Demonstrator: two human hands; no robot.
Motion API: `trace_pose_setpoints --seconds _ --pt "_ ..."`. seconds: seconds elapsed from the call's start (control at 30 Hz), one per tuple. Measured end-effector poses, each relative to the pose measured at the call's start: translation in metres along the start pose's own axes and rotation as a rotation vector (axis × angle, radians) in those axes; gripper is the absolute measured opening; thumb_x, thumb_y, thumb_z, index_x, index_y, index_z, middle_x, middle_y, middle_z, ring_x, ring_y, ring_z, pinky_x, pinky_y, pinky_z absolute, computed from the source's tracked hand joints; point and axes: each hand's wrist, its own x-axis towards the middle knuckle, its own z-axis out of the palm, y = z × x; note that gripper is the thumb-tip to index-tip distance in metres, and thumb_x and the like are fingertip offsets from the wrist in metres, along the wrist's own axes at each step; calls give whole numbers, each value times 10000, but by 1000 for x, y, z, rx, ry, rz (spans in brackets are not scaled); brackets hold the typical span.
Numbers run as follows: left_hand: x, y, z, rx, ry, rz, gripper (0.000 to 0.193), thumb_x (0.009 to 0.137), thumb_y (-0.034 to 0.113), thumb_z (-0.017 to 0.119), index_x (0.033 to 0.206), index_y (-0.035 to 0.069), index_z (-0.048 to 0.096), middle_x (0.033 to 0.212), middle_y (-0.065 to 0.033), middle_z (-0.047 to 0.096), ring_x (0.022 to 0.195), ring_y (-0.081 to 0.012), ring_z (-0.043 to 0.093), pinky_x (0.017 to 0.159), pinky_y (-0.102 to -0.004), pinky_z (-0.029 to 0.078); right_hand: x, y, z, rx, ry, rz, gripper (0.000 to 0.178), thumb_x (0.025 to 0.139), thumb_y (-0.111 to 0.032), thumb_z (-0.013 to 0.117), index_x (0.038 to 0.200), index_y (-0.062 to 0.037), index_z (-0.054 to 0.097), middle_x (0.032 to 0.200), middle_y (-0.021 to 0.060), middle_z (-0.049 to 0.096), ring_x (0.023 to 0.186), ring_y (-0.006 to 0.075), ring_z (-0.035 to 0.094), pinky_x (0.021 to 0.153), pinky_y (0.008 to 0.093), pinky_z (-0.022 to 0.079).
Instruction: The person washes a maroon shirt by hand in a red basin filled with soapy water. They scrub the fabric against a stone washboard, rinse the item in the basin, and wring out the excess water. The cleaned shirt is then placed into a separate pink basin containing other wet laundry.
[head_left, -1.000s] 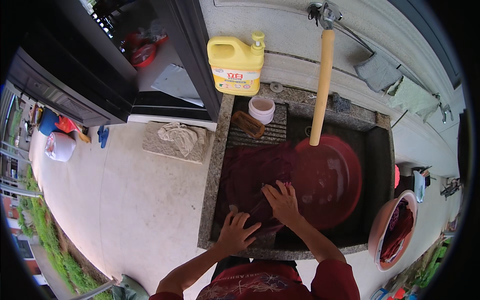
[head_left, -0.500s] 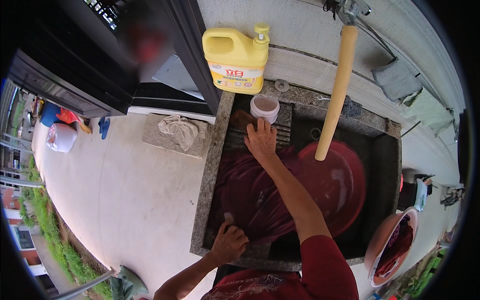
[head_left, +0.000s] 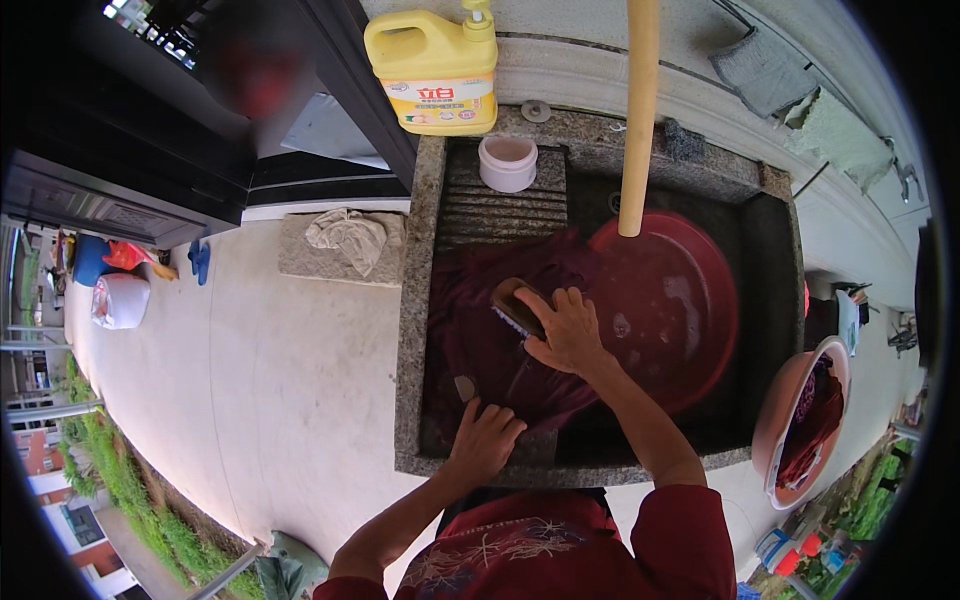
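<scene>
A dark red garment (head_left: pixel 480 330) lies wet and bunched in the stone sink (head_left: pixel 422 200). My right hand (head_left: pixel 570 335) grips a wooden scrubbing brush (head_left: pixel 520 306), tilted so its pale bristles show, over the middle of the garment. My left hand (head_left: pixel 485 440) is closed on the garment's near edge, fingers bent against the cloth. Just beyond its fingertips is a small pale patch (head_left: pixel 465 388) on the fabric, too small to name. To the right of the garment stands a red basin (head_left: pixel 700 330) holding water.
A white tub (head_left: pixel 508 164) stands on the ridged washboard (head_left: pixel 500 215). A yellow pump jug (head_left: pixel 435 75) is at the back left rim. The wooden pole (head_left: pixel 640 120) hangs over the basin. A pink basin of clothes (head_left: pixel 772 425) sits outside at right; a cloth (head_left: pixel 350 238) lies on a left slab.
My right hand has taken the brush from the washboard beside the white tub and brought it nearer, over the garment. My left hand stays at the garment's near edge. The view has shifted.
</scene>
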Motion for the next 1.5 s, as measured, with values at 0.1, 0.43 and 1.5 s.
trace_pose_setpoints --seconds 0.1,0.43,1.5 --pt "14 1 0 5 -15 114 186 765 102 656 930 87 571 1196 -98 497 1149 -267 466 1027 -494 321 -28 -8 4 -149 36 -43 689 650 -270 681 1296 -199 454 1047 137 469 908 304 494 705 432 457" --pt "1 -16 1 -175 -109 118 270 840 189 634 1077 104 537 1424 -94 356 1321 -316 326 1041 -508 291 -46 -45 25 -40 -98 123 634 793 -225 626 1368 -334 384 1134 138 445 955 271 474 713 390 418" --pt "-2 11 4 6 -214 178 932 622 827 534 1353 251 470 1518 -81 192 1398 -364 115 1036 -688 123 14 15 37 -385 239 -123 438 798 -518 615 1201 -362 547 871 73 454 741 230 481 566 387 407"
